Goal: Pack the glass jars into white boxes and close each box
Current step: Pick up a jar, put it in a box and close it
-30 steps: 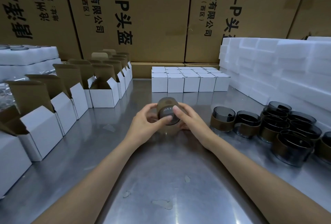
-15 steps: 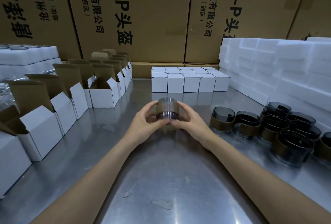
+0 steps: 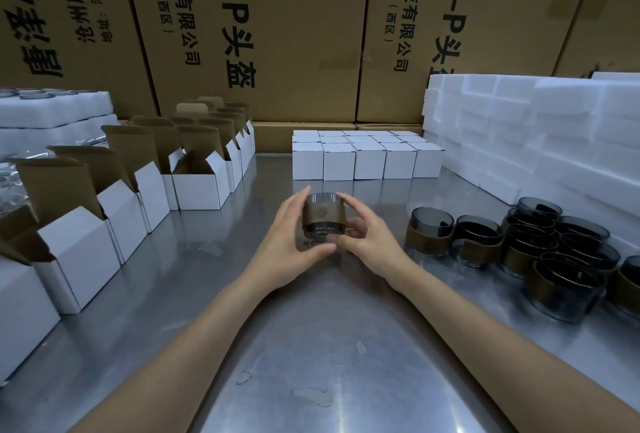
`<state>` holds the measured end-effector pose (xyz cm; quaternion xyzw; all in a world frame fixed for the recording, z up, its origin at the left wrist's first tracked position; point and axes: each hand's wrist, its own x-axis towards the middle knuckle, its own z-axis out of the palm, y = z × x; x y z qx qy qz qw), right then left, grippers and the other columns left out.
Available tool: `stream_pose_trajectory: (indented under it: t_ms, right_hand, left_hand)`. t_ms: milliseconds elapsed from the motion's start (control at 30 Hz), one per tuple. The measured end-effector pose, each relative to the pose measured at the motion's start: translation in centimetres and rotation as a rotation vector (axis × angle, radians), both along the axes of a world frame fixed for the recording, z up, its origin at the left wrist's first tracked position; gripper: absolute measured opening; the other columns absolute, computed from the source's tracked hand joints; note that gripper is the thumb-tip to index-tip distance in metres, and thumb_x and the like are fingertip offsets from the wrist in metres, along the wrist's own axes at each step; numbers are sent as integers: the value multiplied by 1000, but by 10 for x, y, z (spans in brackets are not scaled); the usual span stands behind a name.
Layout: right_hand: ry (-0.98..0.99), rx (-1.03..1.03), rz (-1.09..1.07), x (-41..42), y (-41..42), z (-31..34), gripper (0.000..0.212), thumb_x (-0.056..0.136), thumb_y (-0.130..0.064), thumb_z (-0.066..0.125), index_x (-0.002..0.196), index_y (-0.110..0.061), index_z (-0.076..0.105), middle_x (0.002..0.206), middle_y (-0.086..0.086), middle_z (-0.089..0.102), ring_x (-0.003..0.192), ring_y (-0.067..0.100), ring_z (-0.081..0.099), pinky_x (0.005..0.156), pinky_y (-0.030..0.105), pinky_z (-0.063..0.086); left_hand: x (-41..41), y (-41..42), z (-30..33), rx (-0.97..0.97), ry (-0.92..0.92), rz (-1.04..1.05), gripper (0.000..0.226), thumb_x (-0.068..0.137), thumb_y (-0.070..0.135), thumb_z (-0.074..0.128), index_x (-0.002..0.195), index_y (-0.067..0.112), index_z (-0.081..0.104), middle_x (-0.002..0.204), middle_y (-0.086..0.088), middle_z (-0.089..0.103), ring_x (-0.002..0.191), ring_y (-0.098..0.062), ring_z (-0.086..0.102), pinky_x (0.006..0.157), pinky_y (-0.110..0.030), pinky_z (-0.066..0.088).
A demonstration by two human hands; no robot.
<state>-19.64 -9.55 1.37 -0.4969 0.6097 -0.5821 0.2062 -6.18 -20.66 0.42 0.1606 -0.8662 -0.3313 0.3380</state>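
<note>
A dark glass jar with a brown band [image 3: 322,213] is held upright just above the steel table [image 3: 311,346], in the middle of the view. My left hand [image 3: 289,245] grips its left side and my right hand [image 3: 369,242] its right side and base. Several more banded jars [image 3: 519,245] stand in a cluster at the right. Open white boxes [image 3: 199,183] with raised brown flaps line the left side. Closed white boxes [image 3: 367,159] sit in rows at the back centre.
White foam blocks [image 3: 536,134] are stacked at the right, and more foam trays [image 3: 52,117] at the far left. Large printed cardboard cartons [image 3: 263,34] form a wall behind the table. Small scraps of tape [image 3: 313,396] lie on the near table surface.
The jar was turned in my hands, from tilted with its mouth toward me to upright with the brown band facing me. Both hands stayed in the same place.
</note>
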Motion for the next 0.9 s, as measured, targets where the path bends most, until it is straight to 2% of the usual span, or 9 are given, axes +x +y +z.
stream_pose_trajectory:
  t_ms: [100, 200, 267, 367, 500, 600, 667, 800, 900]
  right_hand:
    - [42, -32, -46, 1, -1, -1, 67, 80, 3, 70, 129, -32, 43, 115, 13, 64, 97, 24, 63, 83, 23, 49]
    - [144, -26, -73, 1, 0, 0, 69, 80, -1, 72, 133, -34, 41, 122, 8, 61, 108, 15, 59, 85, 13, 47]
    - [112, -15, -62, 1, 1, 1, 74, 78, -8, 76, 136, -35, 39, 121, 4, 60, 106, 14, 59, 85, 13, 47]
    - [-34, 7, 4, -2, 3, 4, 77, 74, -14, 79, 137, -38, 41, 126, 1, 57, 110, 13, 60, 91, 21, 49]
    - [-159, -8, 64, -2, 5, 7, 64, 75, -4, 76, 130, -24, 50, 132, 6, 57, 117, 17, 58, 98, 34, 49]
    - [-181, -24, -1, 0, 3, 5, 64, 70, -2, 80, 123, -20, 50, 126, 6, 59, 112, 17, 60, 94, 28, 49]
    - [-59, 12, -62, 1, 3, 3, 64, 67, -12, 85, 119, -27, 51, 120, -3, 58, 109, 10, 57, 91, 19, 46]
    - [76, -8, -75, 2, 3, 1, 61, 66, -19, 86, 116, -33, 54, 112, -12, 56, 108, 3, 53, 86, 3, 39]
    - [75, 20, -49, 1, 3, 2, 71, 69, -25, 83, 130, -35, 49, 125, -9, 53, 116, 10, 52, 98, 23, 43]
  left_hand:
    - [-1, 3, -2, -188, -57, 32, 97, 79, 30, 76, 152, 25, 12, 151, 9, 22, 136, -7, 30, 105, -28, 35]
    - [-1, 0, -1, -223, 37, 115, 78, 79, 22, 75, 144, 26, 32, 140, 9, 41, 125, -7, 44, 97, -33, 46]
    - [-1, -2, 0, -136, 116, 131, 65, 76, 19, 78, 132, 23, 45, 128, 10, 53, 118, -8, 53, 96, -31, 47]
    - [-1, -2, 3, 69, 174, 48, 56, 74, 15, 81, 119, 27, 49, 115, 17, 60, 113, -8, 58, 98, -23, 45]
    - [-2, -1, 1, 174, 157, -10, 57, 72, 22, 83, 118, 26, 50, 117, 15, 61, 116, -2, 56, 102, -24, 43]
    - [-1, 1, 1, 69, 91, 0, 74, 72, 26, 82, 134, 25, 41, 132, 14, 51, 128, -3, 45, 105, -22, 38]
    - [-1, 3, 2, -72, 47, 15, 88, 73, 30, 81, 145, 23, 32, 144, 10, 40, 133, -6, 39, 106, -26, 36]
    - [-2, 7, 2, -225, 38, 45, 76, 76, 36, 77, 141, 24, 39, 135, 10, 47, 123, -10, 48, 99, -35, 45]
    - [-1, 5, 3, -156, 80, 80, 66, 72, 33, 81, 128, 23, 49, 122, 11, 56, 113, -9, 55, 93, -32, 47]
